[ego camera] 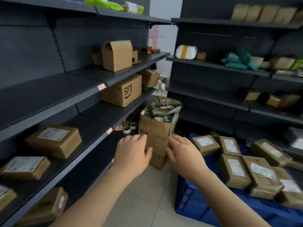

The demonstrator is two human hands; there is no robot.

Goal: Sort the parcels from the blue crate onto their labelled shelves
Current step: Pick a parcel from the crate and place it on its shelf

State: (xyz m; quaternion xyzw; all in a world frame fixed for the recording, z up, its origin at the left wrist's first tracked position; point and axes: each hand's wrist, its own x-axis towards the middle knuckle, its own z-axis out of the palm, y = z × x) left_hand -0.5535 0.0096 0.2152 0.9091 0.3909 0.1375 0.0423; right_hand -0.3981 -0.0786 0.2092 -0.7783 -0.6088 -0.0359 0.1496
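Reference landmark: tall brown cardboard box (155, 136) stuffed with crumpled wrapping, standing on the floor at centre.

Far left of the tall box: dark grey metal shelving unit (41, 94), carrying flat brown cardboard parcels (54, 141) with white labels on the lower tiers. Small pink label tags (101, 86) fixed to the shelf edges.

Just left of the tall box: left hand (131, 154), fingers straight and slightly spread, gripping nothing. Contact with the box wall: cannot tell, owing to blur.

Just right of the tall box: right hand (185, 154), fingers loosely extended, also empty.

Further right, low beside the tall box: blue plastic crate (193, 202), loaded with brown label-bearing parcels (236, 171) lying across its top.

Step in hand (judged): between placements. Some parcels shelved, a good batch left in the crate, none in either hand.

Next move (judged):
1. Reach right of the tall box to the crate.
2. Grip one parcel firmly across its narrow sides.
3. Turn label side up and read.
4. Match against a tag on the shelving left of the tall box.
5. Carry across without knocking the tall box.
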